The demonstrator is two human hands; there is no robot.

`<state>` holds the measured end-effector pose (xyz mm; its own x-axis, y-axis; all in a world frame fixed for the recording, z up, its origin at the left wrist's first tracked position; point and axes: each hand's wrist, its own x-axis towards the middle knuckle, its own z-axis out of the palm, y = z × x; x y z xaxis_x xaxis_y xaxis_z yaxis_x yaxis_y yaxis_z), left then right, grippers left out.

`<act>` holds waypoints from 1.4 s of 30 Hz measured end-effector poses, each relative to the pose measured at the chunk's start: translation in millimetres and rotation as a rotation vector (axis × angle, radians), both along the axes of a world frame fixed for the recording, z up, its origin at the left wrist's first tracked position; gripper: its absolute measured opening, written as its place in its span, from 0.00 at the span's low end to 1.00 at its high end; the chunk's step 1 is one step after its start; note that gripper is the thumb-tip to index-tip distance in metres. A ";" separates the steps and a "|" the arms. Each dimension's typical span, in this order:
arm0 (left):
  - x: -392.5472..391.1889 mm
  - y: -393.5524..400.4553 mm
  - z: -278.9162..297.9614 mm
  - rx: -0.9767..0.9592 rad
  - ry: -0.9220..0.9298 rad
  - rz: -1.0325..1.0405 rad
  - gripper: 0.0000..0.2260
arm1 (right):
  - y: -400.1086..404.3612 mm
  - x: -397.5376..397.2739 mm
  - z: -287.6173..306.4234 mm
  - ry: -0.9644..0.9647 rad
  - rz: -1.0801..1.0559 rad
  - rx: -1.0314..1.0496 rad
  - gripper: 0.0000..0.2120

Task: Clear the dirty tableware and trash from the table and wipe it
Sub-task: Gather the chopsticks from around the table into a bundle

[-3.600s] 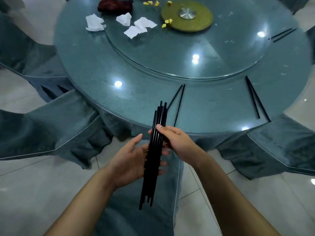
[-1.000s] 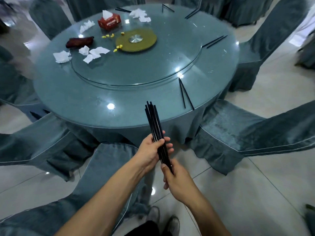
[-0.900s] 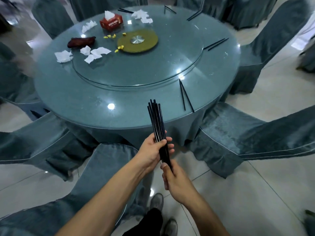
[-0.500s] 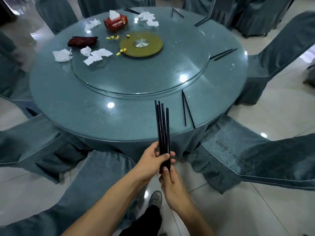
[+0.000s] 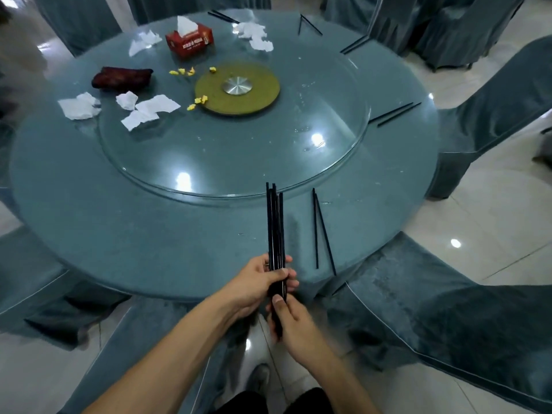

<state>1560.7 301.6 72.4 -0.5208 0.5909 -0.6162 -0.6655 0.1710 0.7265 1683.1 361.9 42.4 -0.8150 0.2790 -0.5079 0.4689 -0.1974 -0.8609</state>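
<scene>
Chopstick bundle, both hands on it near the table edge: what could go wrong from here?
1. The chopstick bundle has uneven tips; the left hand holds it mid-length and the right hand at the bottom, so a loose grip may let sticks slide out.
2. Reaching for the nearest pair means freeing one hand.
3. That pair's lower ends lie at the table edge; a nudge could knock them off.

A restaurant banquet hall. The large round table (image 5: 89, 210) has a teal cloth and a glass lazy Susan (image 5: 328, 121) turning on a metal hub (image 5: 237, 85). Chairs (image 5: 448, 318) in matching teal covers ring it, and more covered chairs (image 5: 442, 28) stand behind on the glossy tiled floor (image 5: 493, 210). A red tissue box (image 5: 191, 41), crumpled napkins (image 5: 79, 105) and scattered black chopsticks (image 5: 321, 231) remain.
</scene>
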 end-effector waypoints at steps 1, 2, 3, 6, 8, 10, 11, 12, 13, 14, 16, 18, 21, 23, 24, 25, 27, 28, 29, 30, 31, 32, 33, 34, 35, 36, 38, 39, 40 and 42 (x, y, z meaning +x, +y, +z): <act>-3.5 6.1 -3.7 -0.013 -0.005 0.014 0.10 | 7.6 -4.0 -3.7 -0.014 0.035 0.031 0.14; -7.5 12.0 -7.6 -0.026 -0.012 0.029 0.10 | 15.5 -7.4 -7.7 -0.030 0.068 0.059 0.14; -12.2 18.2 -11.6 -0.037 -0.016 0.044 0.10 | 24.6 -10.7 -11.2 -0.045 0.102 0.091 0.14; -24.2 37.4 -23.8 -0.078 -0.004 0.088 0.11 | 59.4 -20.5 -22.2 -0.099 0.226 0.166 0.15; -28.3 46.8 -30.0 -0.111 -0.015 0.148 0.12 | 89.9 -25.8 -28.3 -0.138 0.268 0.189 0.17; -31.5 56.2 -36.8 -0.133 -0.036 0.213 0.12 | 132.8 -38.1 -37.9 -0.170 0.189 0.334 0.17; -33.2 59.8 -38.9 -0.136 -0.049 0.238 0.12 | 156.1 -48.1 -45.9 -0.199 0.159 0.477 0.15; -34.9 63.9 -40.3 -0.137 -0.067 0.265 0.12 | 178.5 -59.9 -54.6 -0.249 0.151 0.627 0.12; -35.9 68.3 -41.7 -0.135 -0.078 0.288 0.12 | 197.8 -73.5 -62.4 -0.310 0.159 0.755 0.12; -35.8 72.6 -42.5 -0.132 -0.083 0.307 0.12 | 212.0 -87.5 -71.1 -0.368 0.176 0.857 0.14; -33.6 79.6 -42.8 -0.128 -0.098 0.338 0.12 | 226.5 -112.4 -84.1 -0.461 0.231 0.979 0.22; -29.9 82.3 -42.7 -0.137 -0.102 0.360 0.12 | 226.7 -131.0 -94.6 -0.534 0.307 1.030 0.29; -23.7 80.8 -40.1 -0.146 -0.103 0.387 0.13 | 216.4 -143.7 -109.2 -0.567 0.410 1.042 0.28; -19.8 77.8 -36.9 -0.146 -0.108 0.412 0.12 | 212.4 -146.8 -117.1 -0.561 0.390 0.974 0.20; -17.8 75.6 -35.4 -0.135 -0.113 0.427 0.12 | 212.2 -146.2 -120.0 -0.573 0.379 0.938 0.17; -16.0 73.2 -33.6 -0.124 -0.116 0.440 0.12 | 213.4 -144.4 -122.5 -0.590 0.370 0.911 0.15; -13.5 68.3 -31.1 -0.111 -0.116 0.456 0.12 | 216.8 -136.7 -123.7 -0.607 0.363 0.878 0.14; -12.7 66.2 -30.8 -0.107 -0.116 0.461 0.12 | 217.3 -130.9 -122.8 -0.603 0.367 0.883 0.13; -12.1 64.2 -30.4 -0.105 -0.115 0.468 0.12 | 216.1 -124.8 -122.4 -0.589 0.369 0.907 0.13; -11.2 62.9 -29.8 -0.100 -0.117 0.474 0.12 | 213.6 -119.0 -121.1 -0.573 0.371 0.947 0.12; -10.1 61.6 -29.1 -0.092 -0.119 0.479 0.12 | 210.7 -114.0 -119.8 -0.556 0.374 0.998 0.11; -8.8 60.4 -28.7 -0.084 -0.119 0.479 0.12 | 207.7 -110.2 -118.9 -0.536 0.379 1.046 0.10; -7.9 59.2 -28.3 -0.082 -0.113 0.474 0.12 | 205.7 -107.7 -118.3 -0.508 0.381 1.069 0.10; -7.2 58.1 -27.9 -0.084 -0.102 0.466 0.12 | 204.5 -105.6 -117.2 -0.474 0.377 1.052 0.10; -6.6 56.8 -28.0 -0.091 -0.087 0.458 0.12 | 203.9 -103.2 -114.8 -0.431 0.354 0.996 0.10; -6.2 56.0 -28.8 -0.099 -0.070 0.452 0.12 | 203.1 -100.2 -109.1 -0.383 0.312 0.916 0.10; -3.9 55.7 -29.3 -0.107 -0.039 0.435 0.12 | 198.3 -90.7 -90.6 -0.247 0.187 0.763 0.07; -1.3 55.5 -29.0 -0.105 -0.030 0.423 0.12 | 192.3 -83.9 -76.4 -0.167 0.127 0.708 0.05; 2.2 55.5 -28.7 -0.099 -0.024 0.412 0.13 | 184.0 -75.2 -61.5 -0.094 0.076 0.661 0.04; 9.7 55.7 -26.7 -0.072 -0.028 0.392 0.13 | 163.9 -55.2 -35.4 0.011 -0.007 0.561 0.07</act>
